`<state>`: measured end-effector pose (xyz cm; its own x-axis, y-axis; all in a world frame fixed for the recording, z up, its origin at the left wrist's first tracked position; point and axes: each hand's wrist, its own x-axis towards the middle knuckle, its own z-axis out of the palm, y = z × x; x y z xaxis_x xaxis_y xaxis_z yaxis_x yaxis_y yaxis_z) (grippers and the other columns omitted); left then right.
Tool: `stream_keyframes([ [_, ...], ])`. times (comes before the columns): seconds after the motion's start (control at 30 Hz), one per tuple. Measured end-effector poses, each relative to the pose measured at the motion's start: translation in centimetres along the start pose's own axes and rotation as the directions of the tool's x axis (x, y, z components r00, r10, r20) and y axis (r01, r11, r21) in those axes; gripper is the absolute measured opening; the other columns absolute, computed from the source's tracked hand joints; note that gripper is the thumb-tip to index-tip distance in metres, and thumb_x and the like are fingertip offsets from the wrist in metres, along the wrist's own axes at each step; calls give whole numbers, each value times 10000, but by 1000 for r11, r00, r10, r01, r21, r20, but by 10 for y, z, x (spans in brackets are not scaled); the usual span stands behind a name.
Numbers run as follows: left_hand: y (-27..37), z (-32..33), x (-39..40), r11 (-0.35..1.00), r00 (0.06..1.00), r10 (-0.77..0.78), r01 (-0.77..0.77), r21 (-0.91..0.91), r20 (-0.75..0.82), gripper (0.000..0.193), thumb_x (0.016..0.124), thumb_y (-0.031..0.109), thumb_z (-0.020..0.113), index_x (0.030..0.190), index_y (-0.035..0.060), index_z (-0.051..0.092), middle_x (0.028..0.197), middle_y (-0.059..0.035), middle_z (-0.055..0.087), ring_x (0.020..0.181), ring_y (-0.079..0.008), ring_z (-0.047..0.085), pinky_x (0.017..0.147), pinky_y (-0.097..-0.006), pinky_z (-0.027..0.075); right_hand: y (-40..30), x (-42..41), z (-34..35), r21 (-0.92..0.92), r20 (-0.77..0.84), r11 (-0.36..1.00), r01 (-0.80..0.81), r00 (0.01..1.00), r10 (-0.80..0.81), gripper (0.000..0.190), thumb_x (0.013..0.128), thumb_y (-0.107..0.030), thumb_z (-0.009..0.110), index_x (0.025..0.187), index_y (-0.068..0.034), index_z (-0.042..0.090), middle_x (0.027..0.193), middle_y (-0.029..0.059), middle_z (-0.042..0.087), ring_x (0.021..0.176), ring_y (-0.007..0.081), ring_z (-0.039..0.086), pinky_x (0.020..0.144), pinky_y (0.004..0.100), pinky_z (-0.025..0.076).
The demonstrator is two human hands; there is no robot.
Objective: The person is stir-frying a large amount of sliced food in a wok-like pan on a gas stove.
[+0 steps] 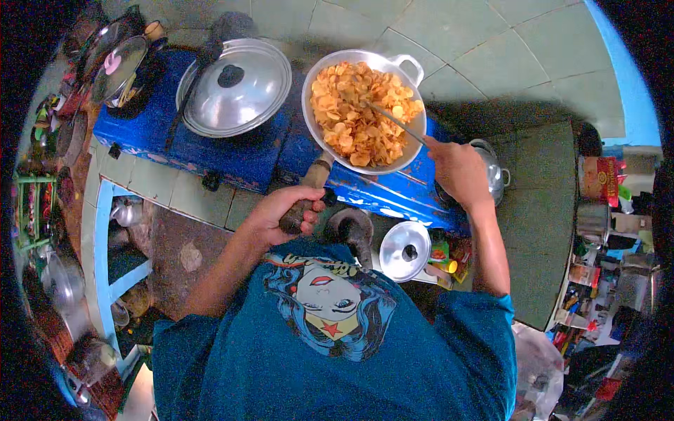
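My left hand [284, 210] is closed around the wooden handle [317, 172] of an aluminium wok [418, 123]. Thin orange-brown chips [363, 113] fill most of the wok, which sits over the right part of a blue gas stove [363, 192]. In my right hand [459, 171] is the shaft of a long metal utensil [395, 120]. Its shaft slants across the wok's right side, and the far end is buried among the chips, so its shape cannot be told. Opposite the wooden handle, the wok has a white metal loop handle [413, 67].
Left of the wok stands a lidded pan [247, 87], a dark long-handled utensil lying across it. Metal cookware [492, 171] is right of my right hand. Below the stove are a stone mortar [350, 226] and a small lid [405, 250]. A tiled wall [463, 31] rises behind.
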<state>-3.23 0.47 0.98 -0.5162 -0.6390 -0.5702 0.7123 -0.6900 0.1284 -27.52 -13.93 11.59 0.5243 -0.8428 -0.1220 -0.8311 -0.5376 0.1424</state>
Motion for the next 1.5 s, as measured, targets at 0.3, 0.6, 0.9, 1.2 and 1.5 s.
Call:
stream_keyframes([
  [0.3, -2, -8, 1, 1000, 1000, 1, -2, 29, 13, 170, 785, 171, 584, 791, 66, 450, 667, -13, 473, 496, -71, 449, 364, -204, 378, 28, -4, -57, -307, -69, 936, -175, 985, 161, 260, 765, -236, 536, 1001, -317, 609, 738, 96, 612, 651, 297, 593, 577, 398, 470],
  [0.6, 5, 1, -6, 994, 999, 4, 1, 107, -50, 154, 800, 164, 568, 796, 64, 450, 663, -16, 468, 486, -78, 446, 359, -210, 366, 73, 56, -30, -473, -138, 880, -50, 990, -18, 370, 783, -151, 451, 1103, -317, 532, 782, 98, 592, 675, 275, 603, 571, 382, 492],
  [0.9, 8, 5, -10, 989, 993, 46, -31, 142, -107, 169, 792, 150, 573, 876, 95, 436, 669, -16, 469, 479, -84, 434, 350, -219, 352, 118, 135, -14, -329, 19, 914, 238, 969, -246, 288, 780, -238, 532, 1061, -279, 580, 815, 121, 617, 707, 295, 593, 623, 405, 478],
  [1.2, 10, 9, -9, 997, 990, -11, 22, 76, -144, 176, 791, 153, 574, 882, 84, 439, 686, -23, 476, 463, -86, 435, 336, -218, 348, 162, 175, 51, 182, 27, 848, 499, 859, -511, 227, 749, -239, 563, 947, -162, 643, 805, 97, 629, 691, 289, 606, 617, 369, 482],
  [1.5, 16, 17, -11, 989, 980, -30, 58, 137, -196, 189, 795, 170, 580, 875, 84, 432, 686, -22, 480, 448, -79, 427, 321, -207, 342, 154, 115, 51, 59, -195, 897, 439, 886, -421, 210, 736, -181, 618, 942, -140, 640, 725, 94, 621, 602, 248, 591, 533, 332, 456],
])
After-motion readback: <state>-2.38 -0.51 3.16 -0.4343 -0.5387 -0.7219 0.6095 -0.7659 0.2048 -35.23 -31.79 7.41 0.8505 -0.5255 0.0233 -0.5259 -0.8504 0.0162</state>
